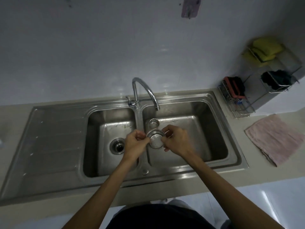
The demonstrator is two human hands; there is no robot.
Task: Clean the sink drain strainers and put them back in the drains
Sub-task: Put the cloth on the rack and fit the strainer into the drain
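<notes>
Steel strainer [156,140] is pinched at its rim between left hand [134,142] and right hand [177,141]; left of the grip, a drain [118,146] is seen open, unfilled.

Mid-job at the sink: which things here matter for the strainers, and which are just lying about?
Job: strainer held by left hand and right hand; second strainer in right basin; open left drain; faucet.
Lying about: pink towel; wire rack; yellow sponge.

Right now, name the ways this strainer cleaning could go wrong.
The strainer is pinched only at its rim by the left hand and right hand; that light grip may slip and drop it into the right basin. The left drain sits open, so loosened debris could wash down.
</notes>
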